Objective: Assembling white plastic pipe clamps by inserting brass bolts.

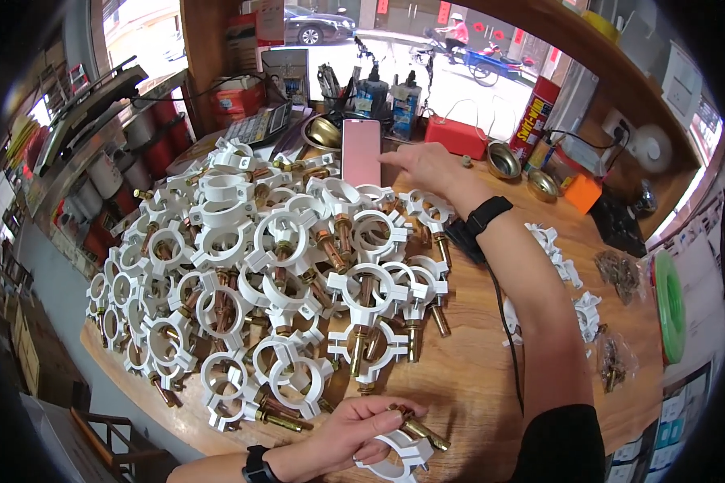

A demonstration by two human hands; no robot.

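Observation:
My left hand point(353, 431), low in the picture near the table's front edge, pinches a white plastic pipe clamp point(413, 449) with a brass-coloured expansion bolt point(427, 433) attached. Farther back, my right hand point(433, 169) reaches out over the table. Its index finger is stretched toward a pink phone point(361, 153) and meets the right edge of it; nothing shows in this hand. The phone stands tilted behind a big heap of similar white pipe clamps point(224, 193) with bolts, which covers the left and middle of the wooden table.
Smaller white clamp parts point(590, 314) and plastic bags of bolts point(618, 274) lie right of my right forearm. A dark cable point(503, 314) runs beneath it. Bottles point(405, 105), metal bowls point(504, 161), a red spray can point(533, 121) and a calculator point(259, 123) line the back.

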